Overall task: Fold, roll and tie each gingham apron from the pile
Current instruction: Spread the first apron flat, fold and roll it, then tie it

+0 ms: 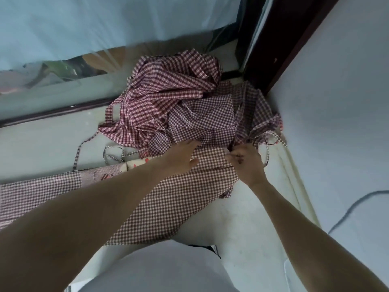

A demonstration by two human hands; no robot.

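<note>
A heap of crumpled red-and-white gingham aprons [174, 98] lies on the pale floor against the far corner. One gingham apron [174, 199] is spread flat in front of me, its far edge touching the heap. My left hand [181, 158] lies flat with straight fingers on that apron's far edge. My right hand [245, 163] has curled fingers that pinch the apron's upper right corner, where thin ties [267, 148] loop out. Another flat gingham piece [37, 192] with a printed patch lies at the left.
A white wall [336, 123] rises close on the right, with a dark wooden frame [271, 45] in the corner. A glass-fronted panel with a dark rail [52, 111] runs along the left. A grey cable [353, 207] hangs down the wall.
</note>
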